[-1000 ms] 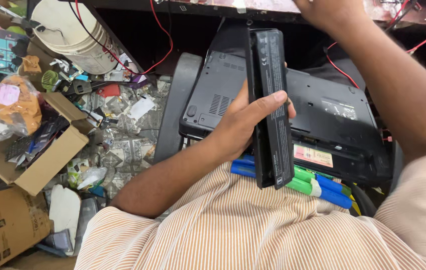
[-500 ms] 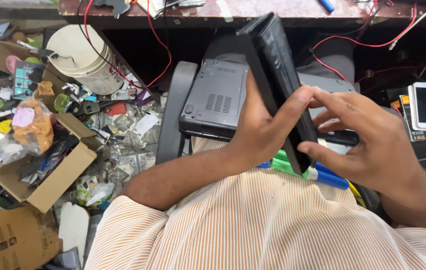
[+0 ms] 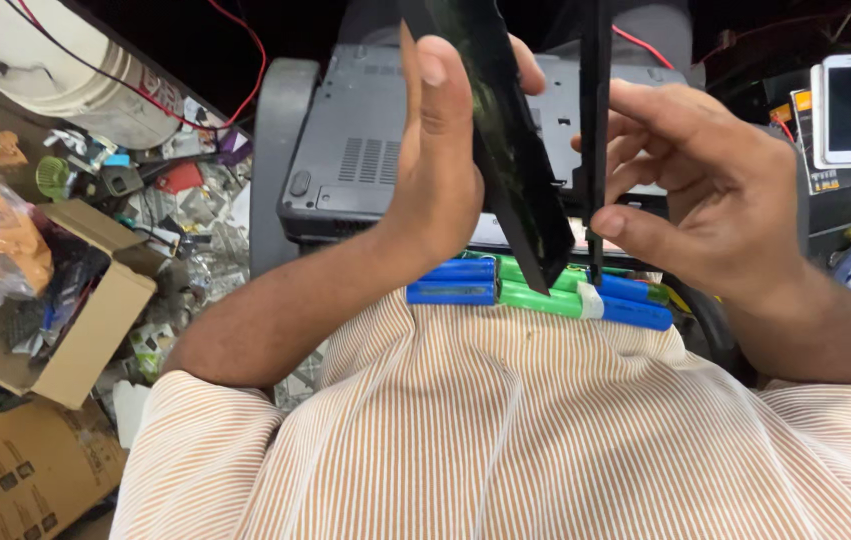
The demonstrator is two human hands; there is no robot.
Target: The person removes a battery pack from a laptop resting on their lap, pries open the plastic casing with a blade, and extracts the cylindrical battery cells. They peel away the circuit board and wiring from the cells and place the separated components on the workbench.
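Black plastic shell half stands upright at centre frame, gripped between thumb and fingers of the left hand. Right hand pinches a thin black cover strip just beside it, above blue and green battery cells.

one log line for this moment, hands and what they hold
left hand: grips black casing half | right hand: pinches thin black cover | halves apart | below: blue and green cells, upturned laptop

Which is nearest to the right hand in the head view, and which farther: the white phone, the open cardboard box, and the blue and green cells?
From the right hand:
1. Blue and green cells, just below it.
2. White phone, upper right.
3. Open cardboard box, far left.
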